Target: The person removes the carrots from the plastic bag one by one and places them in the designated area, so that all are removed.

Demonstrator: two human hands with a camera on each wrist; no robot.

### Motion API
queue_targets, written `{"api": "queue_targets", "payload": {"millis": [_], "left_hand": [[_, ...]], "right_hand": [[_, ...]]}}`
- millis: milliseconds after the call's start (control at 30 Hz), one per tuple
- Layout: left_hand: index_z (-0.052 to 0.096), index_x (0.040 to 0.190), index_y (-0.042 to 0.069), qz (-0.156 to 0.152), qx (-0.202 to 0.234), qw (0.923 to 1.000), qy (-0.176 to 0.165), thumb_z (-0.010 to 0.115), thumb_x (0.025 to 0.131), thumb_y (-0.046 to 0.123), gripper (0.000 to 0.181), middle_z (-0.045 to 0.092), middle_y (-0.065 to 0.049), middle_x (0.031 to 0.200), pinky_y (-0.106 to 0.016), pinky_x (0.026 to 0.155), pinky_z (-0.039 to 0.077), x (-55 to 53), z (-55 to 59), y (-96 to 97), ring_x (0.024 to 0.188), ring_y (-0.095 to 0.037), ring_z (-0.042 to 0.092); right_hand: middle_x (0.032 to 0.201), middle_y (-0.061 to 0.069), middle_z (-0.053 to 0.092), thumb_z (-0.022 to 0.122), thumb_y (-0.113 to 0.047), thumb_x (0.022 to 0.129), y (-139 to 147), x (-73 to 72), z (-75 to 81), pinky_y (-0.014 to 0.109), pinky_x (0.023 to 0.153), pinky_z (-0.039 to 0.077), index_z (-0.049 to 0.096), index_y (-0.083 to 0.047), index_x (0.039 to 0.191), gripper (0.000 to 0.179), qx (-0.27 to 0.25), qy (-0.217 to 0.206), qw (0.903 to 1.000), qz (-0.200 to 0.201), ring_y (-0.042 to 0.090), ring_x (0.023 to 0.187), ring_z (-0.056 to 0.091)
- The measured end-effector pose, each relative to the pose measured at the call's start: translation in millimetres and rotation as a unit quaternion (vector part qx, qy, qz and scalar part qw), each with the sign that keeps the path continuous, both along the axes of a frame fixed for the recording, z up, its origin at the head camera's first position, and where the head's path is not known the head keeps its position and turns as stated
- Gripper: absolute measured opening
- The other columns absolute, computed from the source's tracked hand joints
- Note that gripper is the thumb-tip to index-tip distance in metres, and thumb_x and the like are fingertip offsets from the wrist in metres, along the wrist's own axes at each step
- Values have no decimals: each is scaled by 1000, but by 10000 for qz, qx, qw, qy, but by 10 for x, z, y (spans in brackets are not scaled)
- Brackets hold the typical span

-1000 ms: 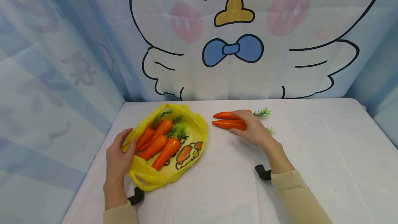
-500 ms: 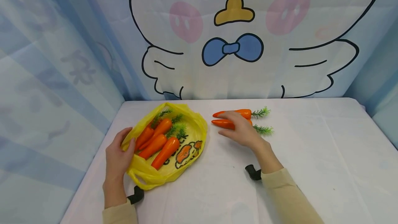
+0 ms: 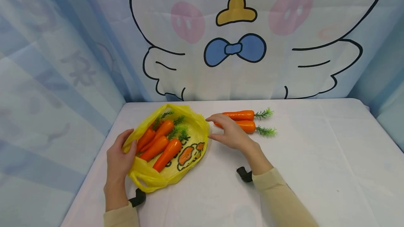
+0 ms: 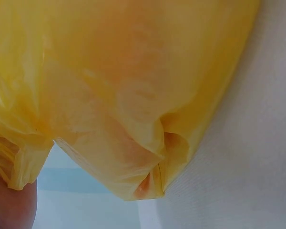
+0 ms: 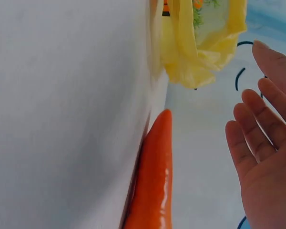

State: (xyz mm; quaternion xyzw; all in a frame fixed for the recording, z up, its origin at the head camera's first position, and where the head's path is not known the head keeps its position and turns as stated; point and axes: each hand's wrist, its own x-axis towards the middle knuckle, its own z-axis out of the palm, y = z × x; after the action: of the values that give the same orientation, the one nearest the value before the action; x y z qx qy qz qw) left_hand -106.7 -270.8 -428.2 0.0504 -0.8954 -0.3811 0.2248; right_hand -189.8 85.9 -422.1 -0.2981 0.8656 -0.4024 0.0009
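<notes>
In the head view my left hand [image 3: 118, 158] pinches the left rim of a yellow plastic bag [image 3: 197, 129], whose mouth gapes wide. Several orange carrots [image 3: 167, 155] with green tops lie inside it. The bag [image 4: 109, 71] fills most of the left wrist view, one fingertip [image 4: 12, 205] showing at its edge. My right hand [image 3: 228, 132] holds nothing; its fingertips are right at the bag's right rim. Two more carrots [image 3: 247, 126] lie side by side beyond it, tips partly hidden by the hand. The right wrist view shows the fingers [image 5: 250, 136] spread above a carrot [image 5: 155, 176].
A white cloth covers the table [image 3: 300, 150]. Behind it hangs a curtain [image 3: 240, 83] with a cartoon bird, and a blue curtain [image 3: 63, 90] stands on the left. Black wrist pieces [image 3: 244, 174] stick out by each sleeve.
My right hand has moved left, from over the two loose carrots to the bag's right rim, uncovering their green tops. The carrots, the bag and my left hand stay in place.
</notes>
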Motion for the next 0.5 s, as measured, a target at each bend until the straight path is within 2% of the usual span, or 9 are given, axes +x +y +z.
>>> {"api": "queue_targets", "payload": {"millis": [267,500], "left_hand": [[59,136,5,10,-50,10000,15,62,99,7,37,62,-14,135,-6,99,31,-5,-12,-1,125,-31,55],[58,137,6,65,-32,9999,-84,61,100,9,37,61,-14,136,-8,101,32,-2,-3,10,126,-31,55]], "right_hand": [[141,10,55,78,-15,90,-173,10,6,47,107,43,60,-6,137,51,41,86,9995,316,30,127,51],[144,11,53,77,-17,91,-321,25,4,46,110,41,59,-5,138,52,48,-10,9990,454,29,131,49]]}}
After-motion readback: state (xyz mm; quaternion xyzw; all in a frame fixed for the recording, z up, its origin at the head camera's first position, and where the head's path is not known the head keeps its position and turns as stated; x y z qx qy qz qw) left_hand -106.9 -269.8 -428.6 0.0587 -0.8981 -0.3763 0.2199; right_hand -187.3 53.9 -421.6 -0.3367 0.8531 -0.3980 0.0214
